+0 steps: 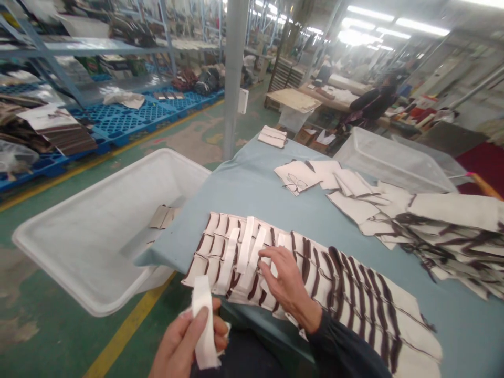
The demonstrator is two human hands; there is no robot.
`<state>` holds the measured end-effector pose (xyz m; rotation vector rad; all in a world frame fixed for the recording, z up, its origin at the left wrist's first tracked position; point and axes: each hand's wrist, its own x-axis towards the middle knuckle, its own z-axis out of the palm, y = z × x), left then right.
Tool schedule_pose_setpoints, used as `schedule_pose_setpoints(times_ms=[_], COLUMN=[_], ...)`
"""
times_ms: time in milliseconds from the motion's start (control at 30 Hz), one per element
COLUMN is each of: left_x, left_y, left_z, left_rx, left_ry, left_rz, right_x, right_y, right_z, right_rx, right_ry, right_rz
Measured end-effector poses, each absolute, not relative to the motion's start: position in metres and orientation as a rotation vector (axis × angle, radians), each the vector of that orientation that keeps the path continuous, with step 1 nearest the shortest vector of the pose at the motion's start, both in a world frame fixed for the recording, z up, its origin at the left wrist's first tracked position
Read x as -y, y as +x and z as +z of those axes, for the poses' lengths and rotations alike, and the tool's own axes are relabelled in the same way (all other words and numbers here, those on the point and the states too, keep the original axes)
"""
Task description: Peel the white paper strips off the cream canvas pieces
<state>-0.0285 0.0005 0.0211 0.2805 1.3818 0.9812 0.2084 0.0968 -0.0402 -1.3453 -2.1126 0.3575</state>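
Note:
My left hand (189, 336) is closed round a white fabric strip (203, 315) near the table's front edge, thumb pressed on top. My right hand (285, 281) rests over a long overlapping row of cream pieces with dark brown edging (354, 294), its fingers apart and reaching left. Several white strips (246, 244) lie across the left part of that row, just left of my right fingertips. Part of another strip shows behind my right hand. What lies beneath that palm is hidden.
A blue-grey cloth (189, 205) covers the table. Eyeglasses (295, 182) lie on cream pieces behind the row; a pile (457, 226) is at right. A large white bin (98, 226) stands left. A clear bin (394, 157), a grey post (233, 79) and a person (372, 105) are beyond.

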Motion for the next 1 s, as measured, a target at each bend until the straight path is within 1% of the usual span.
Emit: schedule_pose_setpoints(times_ms=[133, 233, 400, 633, 900, 1000], left_x=[-0.015, -0.026, -0.047, -0.059, -0.055, -0.057], left_y=[-0.017, -0.009, 0.008, 0.031, 0.044, 0.046], left_z=[0.046, 0.067, 0.095, 0.108, 0.104, 0.102], left_rx=[-1.126, -1.039, -1.073, -1.047, -1.068, -1.068], left_ry=[0.106, 0.076, 0.019, -0.022, -0.019, -0.036], left_rz=[1.036, 1.071, 0.995, 0.932, 0.911, 0.914], right_x=[-0.062, -0.034, -0.009, 0.005, 0.008, 0.008], right_y=[0.211, 0.199, 0.181, 0.181, 0.182, 0.183], right_z=[0.007, 0.041, 0.069, 0.072, 0.045, 0.038], right_rx=[1.968, 1.89, 1.84, 1.799, 1.835, 1.844], right_ry=[-1.382, -1.272, -1.1, -1.25, -1.3, -1.295], right_rz=[0.427, 0.522, 0.402, 0.174, 0.031, 0.031])
